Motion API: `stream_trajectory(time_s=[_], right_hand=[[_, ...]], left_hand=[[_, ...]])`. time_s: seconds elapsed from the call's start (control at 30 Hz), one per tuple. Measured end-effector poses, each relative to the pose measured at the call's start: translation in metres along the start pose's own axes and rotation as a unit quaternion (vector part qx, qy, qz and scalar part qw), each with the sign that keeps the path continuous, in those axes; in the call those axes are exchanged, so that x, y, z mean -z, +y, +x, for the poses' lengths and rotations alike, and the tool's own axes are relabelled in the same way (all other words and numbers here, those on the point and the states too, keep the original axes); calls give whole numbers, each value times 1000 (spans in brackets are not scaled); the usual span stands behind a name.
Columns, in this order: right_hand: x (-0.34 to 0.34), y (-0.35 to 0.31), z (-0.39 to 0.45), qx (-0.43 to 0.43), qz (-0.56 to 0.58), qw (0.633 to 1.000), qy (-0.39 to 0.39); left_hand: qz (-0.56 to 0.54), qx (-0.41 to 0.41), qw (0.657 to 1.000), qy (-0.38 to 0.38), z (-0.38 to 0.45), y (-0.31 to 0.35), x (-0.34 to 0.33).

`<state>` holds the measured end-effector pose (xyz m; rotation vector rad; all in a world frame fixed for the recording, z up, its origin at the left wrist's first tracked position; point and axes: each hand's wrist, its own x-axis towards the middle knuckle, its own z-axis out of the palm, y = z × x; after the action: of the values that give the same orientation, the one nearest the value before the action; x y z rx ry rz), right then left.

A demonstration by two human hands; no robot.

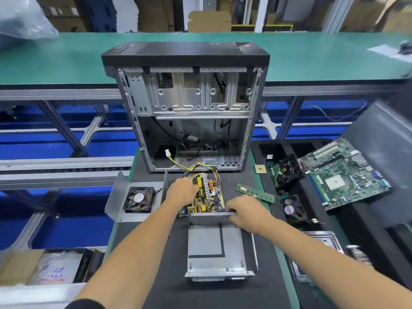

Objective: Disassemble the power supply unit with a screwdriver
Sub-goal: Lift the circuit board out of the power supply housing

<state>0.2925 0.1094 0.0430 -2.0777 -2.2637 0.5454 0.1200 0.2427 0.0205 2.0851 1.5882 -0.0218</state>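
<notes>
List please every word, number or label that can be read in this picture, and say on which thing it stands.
Nothing reads clearly.
Round label on the fan in the metal cover: print too small.
Blue and red marks on the plastic bag at lower left: blurred.
Print on the motherboard and the RAM stick: too small.
Red marks on top of the computer case: unreadable.

- An open computer case [189,108] stands upright on the worktop [256,293], beyond both hands.
- A green memory stick [255,192] lies just beyond the right hand [247,214].
- A green motherboard [344,172] lies tilted in a black tray [278,146], further right.
- A black cooler fan [288,171] sits beside the motherboard.
- A clear plastic bag [24,21] lies far left, on the green conveyor belt [312,56].
</notes>
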Motion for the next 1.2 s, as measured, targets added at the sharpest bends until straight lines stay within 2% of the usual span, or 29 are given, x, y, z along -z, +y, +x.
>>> stream_trajectory(time_s=[0.13,0.23,0.27,0.33,0.43,0.47,0.57,0.7,0.83,1.2], right_hand=[[1,-3,-4,18,-8,1000,0],[8,-5,-12,70,-33,994,74],[11,-7,-16,93,-32,992,74],[12,-11,-23,128,-30,991,-16],[-1,-20,-31,131,-21,961,-243],[-7,-21,-33,117,-15,948,-297],[-20,-24,-30,62,8,928,-368],[-27,-29,-22,40,18,922,-385],[-37,-38,-24,71,-62,926,-364],[-31,-34,-30,133,-121,914,-364]], left_hand=[[16,-3,1000,-20,2,0,2],[25,0,999,-31,1,1,5],[26,-1,999,-31,1,1,4],[15,-8,1000,-26,-2,-1,0],[-16,-13,1000,-9,-9,-4,-5],[-22,-18,1000,-1,-11,-5,-5],[-33,-37,998,35,-17,-4,-1],[-50,-53,995,70,-23,-1,3],[-70,-45,994,71,-29,-3,3],[-86,-42,991,94,-43,-8,1]])
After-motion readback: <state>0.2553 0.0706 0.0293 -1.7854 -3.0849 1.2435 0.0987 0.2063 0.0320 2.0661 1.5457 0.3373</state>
